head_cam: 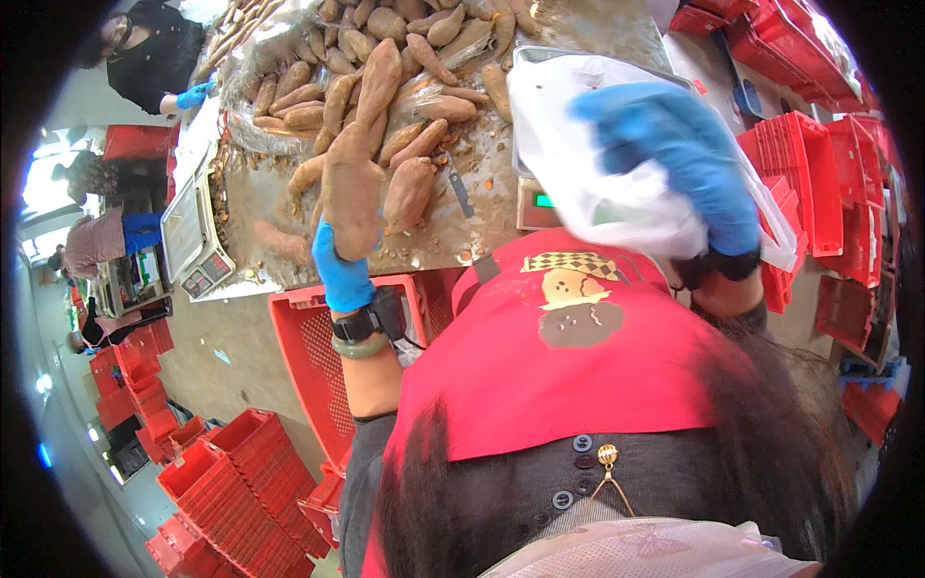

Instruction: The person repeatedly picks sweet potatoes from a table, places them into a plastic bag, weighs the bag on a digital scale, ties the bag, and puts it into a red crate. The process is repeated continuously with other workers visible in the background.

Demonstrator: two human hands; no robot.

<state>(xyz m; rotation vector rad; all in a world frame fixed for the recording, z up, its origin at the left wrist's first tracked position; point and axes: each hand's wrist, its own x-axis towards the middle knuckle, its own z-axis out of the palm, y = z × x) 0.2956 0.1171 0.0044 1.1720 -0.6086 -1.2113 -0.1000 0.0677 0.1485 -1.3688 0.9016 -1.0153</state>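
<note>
My left hand (342,271), in a blue glove, grips a large brown sweet potato (353,199) at the table's near edge. My right hand (676,155), also gloved in blue, is motion-blurred over a white plastic bag (556,108). Part of the bag bunches below that hand, near the wrist; whether the fingers pinch it cannot be made out. Under the bag is a digital scale (531,209) with a lit green display, its pan mostly covered. Ahead of my left hand lies a heap of sweet potatoes (386,25), some in torn clear plastic film (242,134).
A flat dark strip (460,193) lies on the dirt-strewn table (477,238). A second scale (199,238) stands left. Red crates stand below the table edge (311,368), at lower left (231,491) and right (816,180). A gloved co-worker (155,54) is across the table.
</note>
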